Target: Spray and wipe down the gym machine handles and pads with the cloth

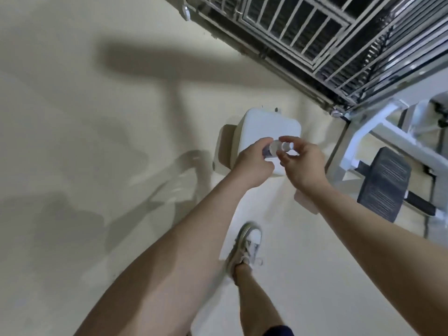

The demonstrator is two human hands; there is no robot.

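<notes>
Holding small clear plastic bottle (347, 151) between both hands, out in front at arms' length. Left hand (253, 166) wrapped closed around bottle body. Right hand (301, 163) half curled, fingertips (284, 139) pinching bottle's top end; cap or nozzle too blurred to tell. Just beyond hands, white square plastic box (269, 127) on pale floor (97, 117). Right of right hand, dark ribbed machine pad (385, 183) on white metal frame (363, 132). Below hands, white sneaker (247, 246). No cloth seen.
</notes>
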